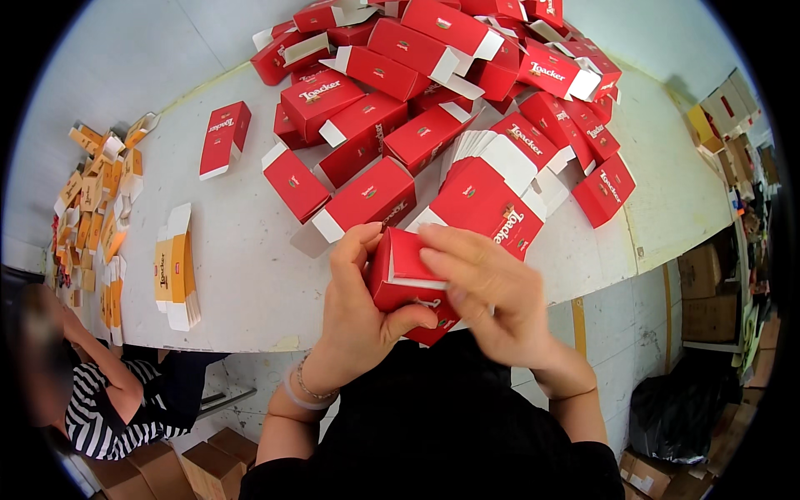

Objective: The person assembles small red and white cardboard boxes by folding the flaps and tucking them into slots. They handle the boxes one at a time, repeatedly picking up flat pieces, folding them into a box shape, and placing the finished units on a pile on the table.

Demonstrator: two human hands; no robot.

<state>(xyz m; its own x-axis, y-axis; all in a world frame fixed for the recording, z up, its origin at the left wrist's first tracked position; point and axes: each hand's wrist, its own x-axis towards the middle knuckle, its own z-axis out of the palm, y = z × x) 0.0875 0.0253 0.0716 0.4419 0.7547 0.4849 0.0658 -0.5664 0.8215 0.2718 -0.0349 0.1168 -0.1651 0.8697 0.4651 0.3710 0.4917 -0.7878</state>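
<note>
Close to my body, a small red carton (414,265) sits in my left hand (354,304), with the thumb along its near side and the fingers behind it. Its top flap shows a white edge. Across that flap lie the stretched fingers of my right hand (496,292), slightly blurred; its thumb is partly hidden. Just beyond my hands is a stack of flat red cartons (479,200), fanned out with white edges showing. A folded-out red box (367,198) rests beside the stack on its left.
Many red boxes (408,50) are heaped at the table's far side. One red carton (225,137) lies apart on the left. Flat orange cartons (175,267) and orange boxes (96,196) occupy the left. A person in a striped shirt (108,400) sits there. A black bag (679,408) is at lower right.
</note>
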